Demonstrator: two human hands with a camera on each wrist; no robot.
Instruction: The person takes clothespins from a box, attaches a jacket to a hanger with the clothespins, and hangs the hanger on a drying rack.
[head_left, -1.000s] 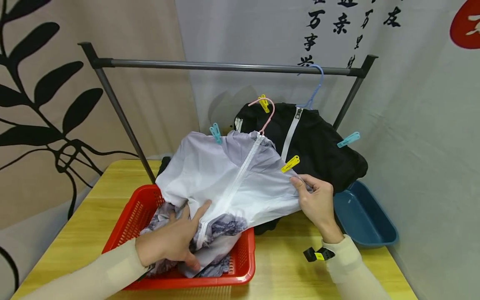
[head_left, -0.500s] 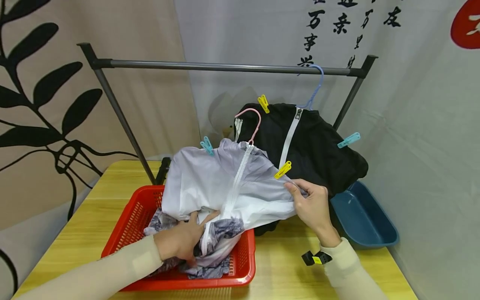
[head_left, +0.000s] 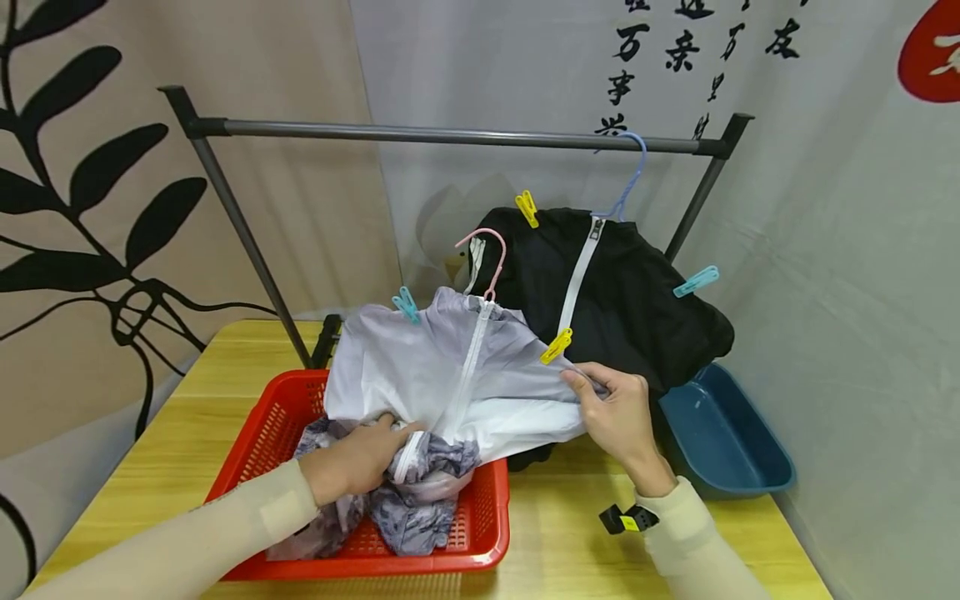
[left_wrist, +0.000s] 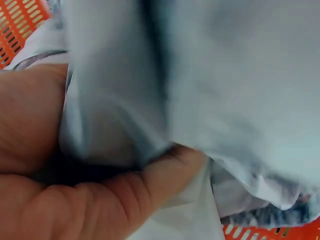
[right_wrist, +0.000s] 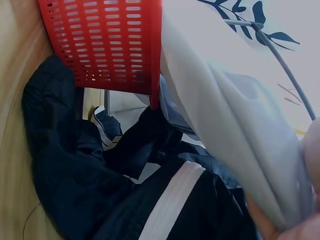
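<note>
A pale grey-and-white zip jacket (head_left: 427, 358) with a dark marbled hem hangs on a pink hanger (head_left: 498, 258), its lower part in the red basket (head_left: 498, 517). A blue clothespin (head_left: 406, 305) and a yellow clothespin (head_left: 557, 346) are clipped at its shoulders. My right hand (head_left: 618, 412) pinches the jacket's right edge between thumb and fingers. Low on the front, my left hand (head_left: 360, 458) grips the cloth; the left wrist view shows fabric bunched between the fingers (left_wrist: 170, 175), partly hidden by blurred cloth.
Behind, a black jacket (head_left: 637, 308) hangs by a blue hanger (head_left: 633, 179) from the grey rack bar (head_left: 420, 132), with clothespins at its shoulders. A dark blue basin (head_left: 735, 442) stands at the table's right. The wooden table (head_left: 555, 542) shows in front.
The pale jacket and its pink hanger have moved down and to the left, with my right hand following. My left hand has gone from spread fingers on the cloth to gripping it.
</note>
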